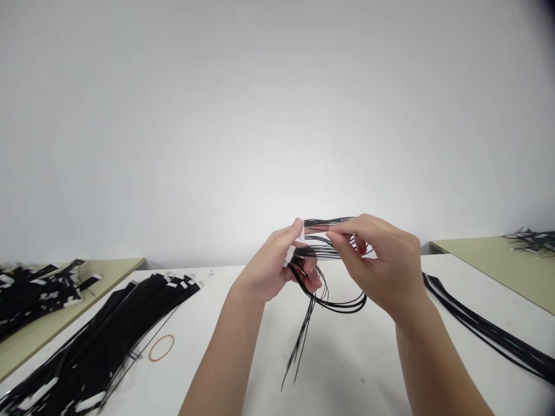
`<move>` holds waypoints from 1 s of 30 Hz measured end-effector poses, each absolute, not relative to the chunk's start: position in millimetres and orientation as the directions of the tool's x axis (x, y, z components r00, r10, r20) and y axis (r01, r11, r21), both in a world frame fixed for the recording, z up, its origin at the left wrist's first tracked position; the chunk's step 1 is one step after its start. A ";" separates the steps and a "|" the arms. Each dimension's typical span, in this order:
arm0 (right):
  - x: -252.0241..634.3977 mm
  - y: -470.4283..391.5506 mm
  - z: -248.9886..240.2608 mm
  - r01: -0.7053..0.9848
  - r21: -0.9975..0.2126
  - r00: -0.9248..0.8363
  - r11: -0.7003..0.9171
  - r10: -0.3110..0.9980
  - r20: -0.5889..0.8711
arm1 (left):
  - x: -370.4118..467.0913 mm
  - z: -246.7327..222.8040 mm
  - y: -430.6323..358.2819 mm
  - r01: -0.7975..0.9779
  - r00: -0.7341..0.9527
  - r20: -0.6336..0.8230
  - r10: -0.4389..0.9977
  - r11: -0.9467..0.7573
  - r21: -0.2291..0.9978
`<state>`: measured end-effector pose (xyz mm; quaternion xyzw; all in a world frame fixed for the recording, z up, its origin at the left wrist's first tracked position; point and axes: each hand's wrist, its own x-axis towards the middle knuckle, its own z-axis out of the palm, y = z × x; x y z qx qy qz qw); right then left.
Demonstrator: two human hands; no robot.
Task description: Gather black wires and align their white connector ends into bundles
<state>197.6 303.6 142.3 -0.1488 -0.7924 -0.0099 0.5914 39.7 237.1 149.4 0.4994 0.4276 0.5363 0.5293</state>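
Observation:
In the head view, my left hand (277, 260) is closed around a wire harness, thumb up against a white connector (300, 231). A second white connector (289, 255) shows at the palm side of that hand. Thin black wires (321, 251) run from the connectors toward the right, and some loop below the hands, with loose ends (299, 352) hanging down. My right hand (377, 260) pinches a thin black wire between thumb and forefinger, just right of the upper connector. The wire's tip is too small to make out.
A pile of black cables with white connectors (125, 329) lies on the white table (347, 370) at left, beside an orange rubber band (161, 348). More black cables (489, 329) lie at right. Cream side tables hold further cables (39, 294) and wires (535, 238). A pale wall stands behind.

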 end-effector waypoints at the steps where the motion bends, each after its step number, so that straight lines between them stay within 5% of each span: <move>1: 197.6 303.4 142.2 0.253 -0.166 -0.253 0.953 0.230 0.940 | 39.6 149.3 237.2 -0.143 0.060 0.088 0.994 -0.078 0.987; 12: 194.9 300.3 140.3 0.233 -0.281 -0.204 0.931 0.330 0.922 | 40.3 148.9 236.6 -0.140 0.053 0.105 0.993 -0.096 0.985; 30: 194.9 304.9 139.7 0.280 -0.224 -0.306 0.933 0.308 0.901 | 39.4 149.2 237.4 -0.103 0.067 0.100 0.993 -0.093 0.990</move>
